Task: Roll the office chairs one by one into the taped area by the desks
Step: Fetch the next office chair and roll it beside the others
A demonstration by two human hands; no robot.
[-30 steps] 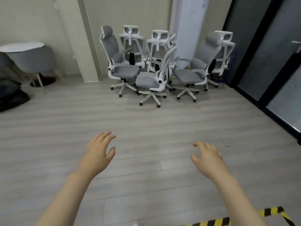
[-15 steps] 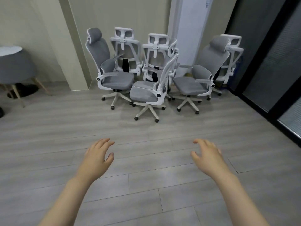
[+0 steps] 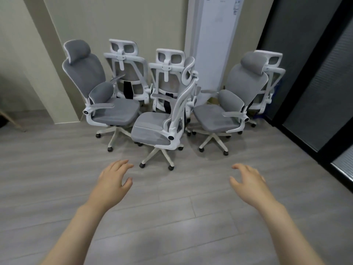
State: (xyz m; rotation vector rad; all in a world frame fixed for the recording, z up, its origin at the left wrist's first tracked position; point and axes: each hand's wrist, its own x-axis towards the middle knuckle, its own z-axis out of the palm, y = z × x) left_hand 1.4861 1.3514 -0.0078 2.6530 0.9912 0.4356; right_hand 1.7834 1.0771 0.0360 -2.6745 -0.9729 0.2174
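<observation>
The nearest chair (image 3: 158,129) stands side-on at the front of a cluster of six office chairs in the corner, its white five-star base and castors on the grey floor (image 3: 172,217) just ahead of the hands. Compared with a second ago the whole cluster sits much larger and lower in view, so the person has walked closer, and the yellow-and-black tape that showed at the bottom right edge has dropped out of sight behind. That suggests an approach to fetch a chair, with the rolling itself not yet begun.

The left hand (image 3: 112,183) and the right hand (image 3: 248,183) are both raised, palms down, fingers loosely spread and holding nothing; neither touches a chair.

A grey chair (image 3: 107,96) stands to the left of the nearest one, another (image 3: 231,104) to its right, and three white-backed chairs stand behind, facing the wall; their bases seem to overlap, though it is hard to tell. A tall white panel (image 3: 214,44) leans in the corner, and dark glass (image 3: 315,83) runs along the right.
</observation>
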